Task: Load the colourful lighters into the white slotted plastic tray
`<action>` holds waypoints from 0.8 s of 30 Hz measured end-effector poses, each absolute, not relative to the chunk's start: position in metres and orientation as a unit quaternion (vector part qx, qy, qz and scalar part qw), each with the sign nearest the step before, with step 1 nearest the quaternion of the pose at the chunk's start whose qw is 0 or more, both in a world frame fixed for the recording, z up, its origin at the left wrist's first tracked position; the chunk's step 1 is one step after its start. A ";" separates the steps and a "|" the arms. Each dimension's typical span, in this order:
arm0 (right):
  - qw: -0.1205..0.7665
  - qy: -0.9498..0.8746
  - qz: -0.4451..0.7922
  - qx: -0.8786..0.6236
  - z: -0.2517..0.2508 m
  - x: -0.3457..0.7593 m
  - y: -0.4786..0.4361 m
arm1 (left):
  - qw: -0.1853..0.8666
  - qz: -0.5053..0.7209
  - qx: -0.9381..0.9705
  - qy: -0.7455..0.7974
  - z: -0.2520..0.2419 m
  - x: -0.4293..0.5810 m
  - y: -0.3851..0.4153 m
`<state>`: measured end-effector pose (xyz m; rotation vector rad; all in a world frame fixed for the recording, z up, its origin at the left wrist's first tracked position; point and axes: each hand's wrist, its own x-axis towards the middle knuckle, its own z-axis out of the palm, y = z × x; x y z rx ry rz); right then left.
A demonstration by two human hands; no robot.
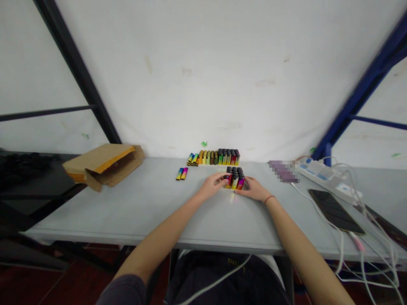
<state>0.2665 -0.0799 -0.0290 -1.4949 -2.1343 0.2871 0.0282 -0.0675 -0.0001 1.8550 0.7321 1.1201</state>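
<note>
On the grey flat-topped table point(143, 212), near its middle, a tight block of upright lighters w/ black tops & red, yellow and magenta bodies point(235, 180) stands btwn the person's two bare hands. L hand point(212, 185) has its fingers bent round the block's L side; R hand point(253, 190), w/ thin red band point(270, 198) at the wrist, cups the R side, thumb & fingers spread. Both hands grasp the block together.

Just behind, along the white wall point(206, 84), from L: small stack of blue-yellow-green lighters point(192, 160) lying flat, then block of yellow-to-dark-olive pcs w/ rounded ends point(208, 157), then bigger block of upright black-topped multicol. lighters point(229, 157). Two loose lighters, blue-yellow & magenta-yellow point(182, 174), lie side by side L of the L hand.

Far L: open brown cardboard box point(101, 159) on its side. Far R: black rectangular phone point(335, 212), white multi-socket power strip point(330, 180), tangled white cables point(341, 245), plus flat purple item point(281, 171), partly pixelated.
</note>
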 end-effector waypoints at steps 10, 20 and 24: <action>0.233 -0.790 0.106 -0.558 -0.028 0.266 -0.080 | 0.435 0.486 0.682 0.332 -0.004 0.038 -0.071; 0.246 -0.783 0.105 -0.561 -0.031 0.267 -0.079 | 0.200 0.441 0.823 0.297 -0.001 0.033 -0.074; 0.243 -0.784 0.108 -0.561 -0.029 0.266 -0.080 | 0.079 0.389 0.858 0.326 0.009 0.022 -0.068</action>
